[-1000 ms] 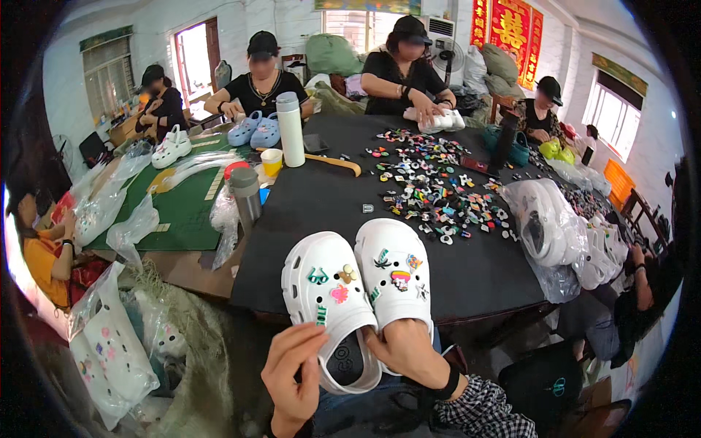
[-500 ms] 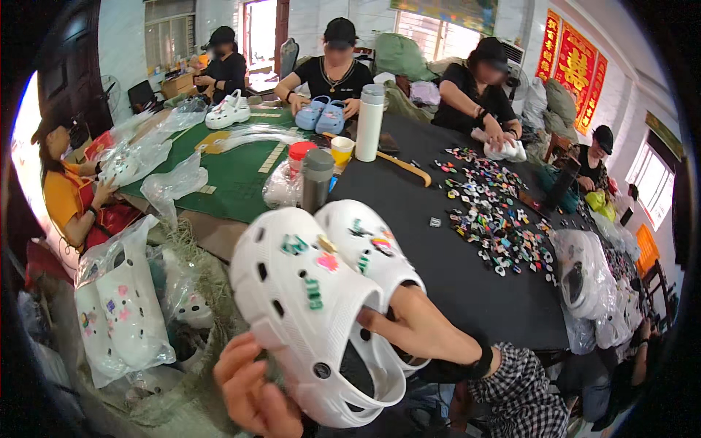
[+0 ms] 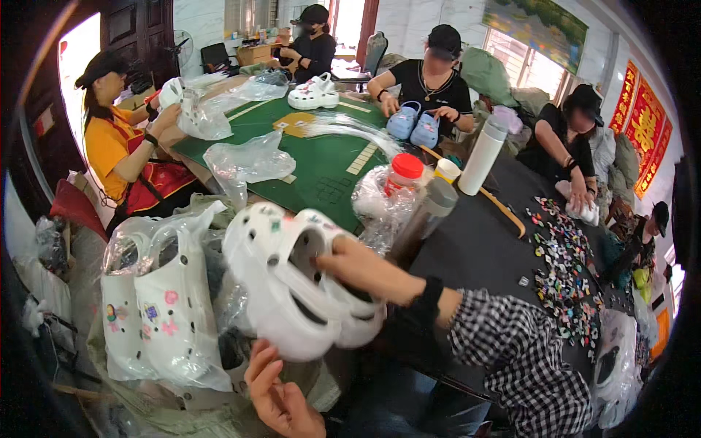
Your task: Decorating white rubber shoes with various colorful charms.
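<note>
Green tabletop (image 3: 321, 166) is stretching behind — the right hand (image 3: 369, 270) is holding white clogs (image 3: 257, 281).
Their long axis is slanting, toes pointing away-left; a clear bag (image 3: 207, 216) alongside is holding another pair (image 3: 179, 314). Right fingers are gripping inside, tips hidden — the left hand (image 3: 285, 400) is curling its fingers apart just below the heels.

The right hand (image 3: 365, 270) holds two white shoes (image 3: 264, 292), with the left hand (image 3: 281, 396) just below, near a see-through bag (image 3: 198, 219).
</note>
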Demonstrator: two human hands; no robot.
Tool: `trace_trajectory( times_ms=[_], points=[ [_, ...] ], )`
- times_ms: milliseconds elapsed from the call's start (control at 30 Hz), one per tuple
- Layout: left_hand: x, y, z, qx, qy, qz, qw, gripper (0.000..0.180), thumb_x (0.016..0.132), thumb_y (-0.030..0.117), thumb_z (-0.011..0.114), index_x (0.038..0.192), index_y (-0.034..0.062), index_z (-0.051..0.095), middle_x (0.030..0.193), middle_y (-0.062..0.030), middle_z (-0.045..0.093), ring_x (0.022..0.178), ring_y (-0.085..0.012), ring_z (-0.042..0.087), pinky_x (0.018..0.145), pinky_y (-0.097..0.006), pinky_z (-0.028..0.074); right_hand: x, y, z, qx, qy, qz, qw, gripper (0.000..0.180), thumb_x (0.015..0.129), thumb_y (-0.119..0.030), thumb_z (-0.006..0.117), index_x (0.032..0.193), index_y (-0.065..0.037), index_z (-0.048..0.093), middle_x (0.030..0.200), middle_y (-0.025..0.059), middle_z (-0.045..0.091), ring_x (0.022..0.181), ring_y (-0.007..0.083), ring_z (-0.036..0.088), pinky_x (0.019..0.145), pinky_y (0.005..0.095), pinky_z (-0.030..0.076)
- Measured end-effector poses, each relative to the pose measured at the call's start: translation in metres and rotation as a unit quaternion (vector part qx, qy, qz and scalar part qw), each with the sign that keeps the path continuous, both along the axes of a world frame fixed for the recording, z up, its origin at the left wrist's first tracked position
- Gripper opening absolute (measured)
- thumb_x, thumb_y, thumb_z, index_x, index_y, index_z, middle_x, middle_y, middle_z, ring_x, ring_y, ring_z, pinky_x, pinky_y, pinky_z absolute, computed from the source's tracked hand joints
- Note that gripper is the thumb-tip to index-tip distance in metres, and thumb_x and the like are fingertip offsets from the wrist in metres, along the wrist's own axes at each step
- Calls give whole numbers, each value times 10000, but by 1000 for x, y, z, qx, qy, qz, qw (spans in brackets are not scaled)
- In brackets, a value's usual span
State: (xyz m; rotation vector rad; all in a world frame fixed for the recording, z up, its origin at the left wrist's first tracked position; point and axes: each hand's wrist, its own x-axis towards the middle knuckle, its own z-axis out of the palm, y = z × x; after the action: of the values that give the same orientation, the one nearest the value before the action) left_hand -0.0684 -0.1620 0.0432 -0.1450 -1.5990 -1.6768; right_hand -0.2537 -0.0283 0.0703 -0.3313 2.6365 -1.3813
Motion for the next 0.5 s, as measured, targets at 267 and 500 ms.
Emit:
trace_trajectory(
  times_ms=[267, 500],
  points=[
    [-22, -15, -27, 24, -151, -57, 987, 292, 963, 90, 446, 1219, -37, 511, 1219, -160, 545, 1114, -257, 533, 991, -375, 396, -181, 27, -16, -155, 270, -154, 938, 305, 856, -135, 557, 1103, 43, 558, 839, 153, 633, 722, 232, 603, 636, 353, 480],
    [-30, 4, -32, -53, -168, -113, 978, 286, 971, 155, 457, 1125, -50, 581, 1103, -167, 602, 1030, -259, 565, 907, -363, 447, -74, -1, -9, -95, 279, 86, 952, 244, 758, -98, 528, 923, 42, 642, 911, 256, 636, 873, 378, 624, 790, 432, 496]
  ],
)
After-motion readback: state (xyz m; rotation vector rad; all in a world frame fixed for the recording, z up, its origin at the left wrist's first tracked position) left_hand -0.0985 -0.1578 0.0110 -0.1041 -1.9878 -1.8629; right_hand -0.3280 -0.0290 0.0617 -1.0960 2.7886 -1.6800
